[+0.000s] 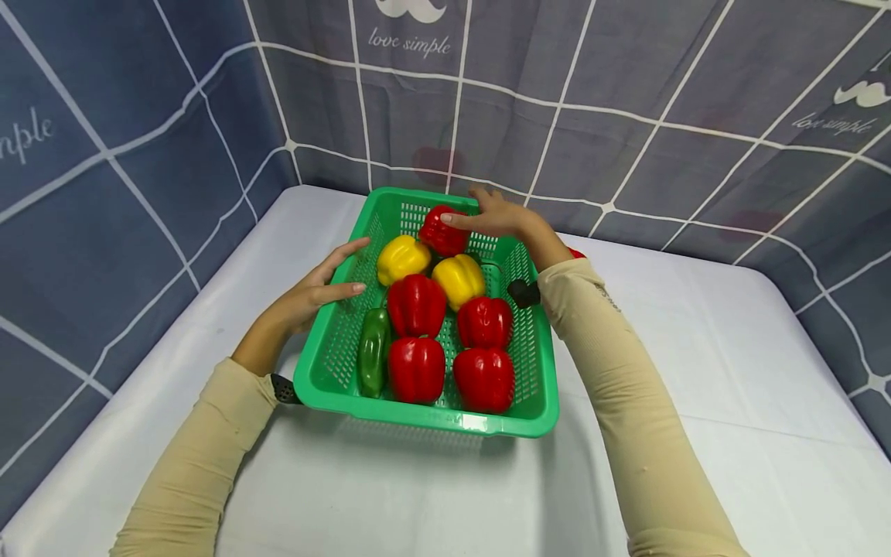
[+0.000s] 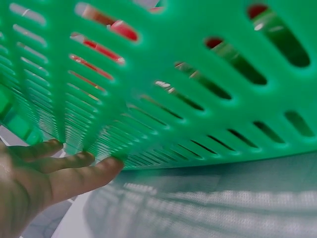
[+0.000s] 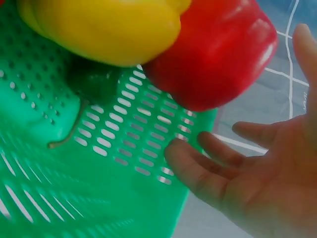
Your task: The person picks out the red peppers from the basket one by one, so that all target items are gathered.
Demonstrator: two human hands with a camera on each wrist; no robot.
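A green plastic basket (image 1: 426, 418) holds several red bell peppers (image 1: 416, 305), two yellow bell peppers (image 1: 404, 260) and a long green pepper (image 1: 373, 352). At its left side is my left hand (image 1: 306, 298), with thumb and a finger reaching over the rim. In the left wrist view, extended fingers (image 2: 84, 178) touch the outside of the slotted wall. My right hand (image 1: 496, 216) is at the far right rim, its thumb over the far red bell pepper (image 1: 443, 231). From the right wrist, its fingers look loosely extended by the wall, and the thumb stands apart from the red pepper.
The basket stands over a white-covered table (image 1: 731, 371). A grey curtain (image 1: 529, 93) with white grid lines rises behind and at the sides. Part of a red object (image 1: 576, 253) shows outside the basket, beyond the right forearm. Black wrist cameras (image 1: 524, 294) sit close to the basket.
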